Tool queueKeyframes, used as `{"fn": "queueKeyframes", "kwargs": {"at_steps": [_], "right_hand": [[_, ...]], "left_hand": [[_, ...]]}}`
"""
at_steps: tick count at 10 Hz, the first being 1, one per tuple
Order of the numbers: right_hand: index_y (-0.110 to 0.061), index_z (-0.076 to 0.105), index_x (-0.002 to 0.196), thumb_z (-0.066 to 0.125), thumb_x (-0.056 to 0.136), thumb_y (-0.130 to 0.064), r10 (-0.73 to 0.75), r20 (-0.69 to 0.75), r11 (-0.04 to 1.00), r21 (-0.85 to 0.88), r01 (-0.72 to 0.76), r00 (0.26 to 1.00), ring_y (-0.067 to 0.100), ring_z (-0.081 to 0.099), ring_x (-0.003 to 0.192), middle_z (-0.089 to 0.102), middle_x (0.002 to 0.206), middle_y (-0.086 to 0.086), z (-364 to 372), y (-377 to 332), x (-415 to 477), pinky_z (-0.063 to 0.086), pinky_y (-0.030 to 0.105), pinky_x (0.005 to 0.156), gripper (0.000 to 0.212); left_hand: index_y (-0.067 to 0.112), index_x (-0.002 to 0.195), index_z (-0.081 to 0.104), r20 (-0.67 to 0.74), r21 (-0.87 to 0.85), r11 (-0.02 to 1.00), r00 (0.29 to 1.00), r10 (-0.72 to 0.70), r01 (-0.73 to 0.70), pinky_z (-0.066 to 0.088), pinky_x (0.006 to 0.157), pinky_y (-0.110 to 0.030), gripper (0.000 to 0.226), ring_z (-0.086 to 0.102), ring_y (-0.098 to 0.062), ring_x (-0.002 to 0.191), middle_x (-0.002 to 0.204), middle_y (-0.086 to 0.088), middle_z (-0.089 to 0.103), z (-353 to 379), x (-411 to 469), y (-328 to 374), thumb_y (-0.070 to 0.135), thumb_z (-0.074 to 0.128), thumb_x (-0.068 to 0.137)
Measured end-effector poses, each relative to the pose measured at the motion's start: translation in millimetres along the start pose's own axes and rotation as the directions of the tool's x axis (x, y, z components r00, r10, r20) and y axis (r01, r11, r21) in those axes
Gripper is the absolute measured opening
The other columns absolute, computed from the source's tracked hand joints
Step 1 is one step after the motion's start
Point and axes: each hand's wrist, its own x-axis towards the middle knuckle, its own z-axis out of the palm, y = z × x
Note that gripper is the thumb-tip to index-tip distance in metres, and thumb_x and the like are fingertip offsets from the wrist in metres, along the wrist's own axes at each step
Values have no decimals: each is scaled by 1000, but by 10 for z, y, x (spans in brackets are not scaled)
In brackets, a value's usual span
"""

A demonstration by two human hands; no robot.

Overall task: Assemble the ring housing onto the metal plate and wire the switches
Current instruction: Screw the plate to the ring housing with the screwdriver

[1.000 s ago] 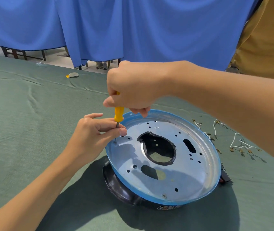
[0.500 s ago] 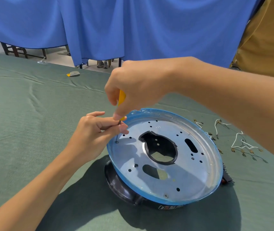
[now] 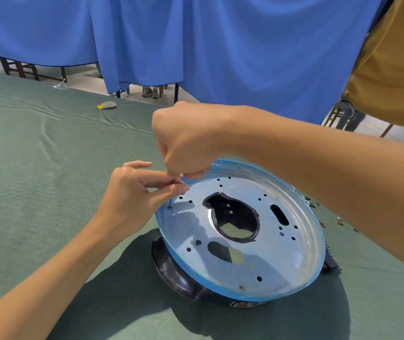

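since a second earlier our right hand (image 3: 186,141) had turned and sunk over the screwdriver (image 3: 171,201), so the yellow handle that showed under the fist then was now hidden. only a short stretch of dark shaft was visible. our left hand (image 3: 132,192) and the metal plate (image 3: 281,256) had barely shifted.

the shaft stood nearly upright, its long axis running from the fist straight down to the screw (image 3: 170,207) in a hole at the plate's left rim. the right fingers were curled into a fist round the tool above that rim. the left thumb and forefinger pinched the shaft just above the screw, with the other fingers loosely spread outside the rim.

the plate lay tilted on the black ring housing (image 3: 171,268), which peeked out under its near-left edge. a second screw (image 3: 241,287) sat at the plate's near rim, and small metal terminals (image 3: 340,220) lay right of the plate.

we judged that the coming turn depended on keeping tip, screw and hole in line, with the left hand nearer the screw.
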Motion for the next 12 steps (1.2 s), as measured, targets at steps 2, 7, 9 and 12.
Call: {"fn": "queueKeyframes", "kwargs": {"at_steps": [2, 7, 9, 12], "right_hand": [[-15, 59, 54, 62, 82, -9, 51, 46, 999, -2, -51, 998, 13, 60, 42, 59, 40, -4, -44, -89, -3, 52, 19, 50, 29], [-12, 53, 73, 64, 84, -22, -172, 2, 934, -316, 164, 985, 13, 36, 51, 56, 55, -6, -73, -50, -101, 39, 23, 48, 18], [-13, 48, 57, 62, 83, -18, -61, -26, 984, -171, 56, 998, 10, 34, 47, 41, 38, -4, -15, -75, -55, 26, 12, 26, 30], [-12, 63, 71, 64, 83, -24, 10, 93, 999, -31, -8, 996, 14, 58, 47, 67, 57, -2, -128, -129, 36, 44, 14, 41, 17]], "left_hand": [[40, 81, 72, 35, -53, 999, 999, 15, -13, 39, 96, -29, 16, 61, 16, 84, 80, 34, 68, -16, -2, -13, 25, 67, 80], [40, 87, 72, 124, -83, 996, 992, -20, 30, 35, 108, -30, 15, 67, 5, 96, 92, 23, 73, -41, -38, -47, 25, 69, 88], [33, 78, 76, 172, -150, 987, 985, -25, 51, 36, 110, -44, 16, 66, 3, 105, 96, 13, 76, -42, -12, -33, 27, 63, 84], [30, 82, 78, 184, -193, 977, 981, -58, 94, 47, 101, -46, 18, 64, -2, 109, 99, 23, 73, -72, -25, -81, 26, 61, 87]]}}
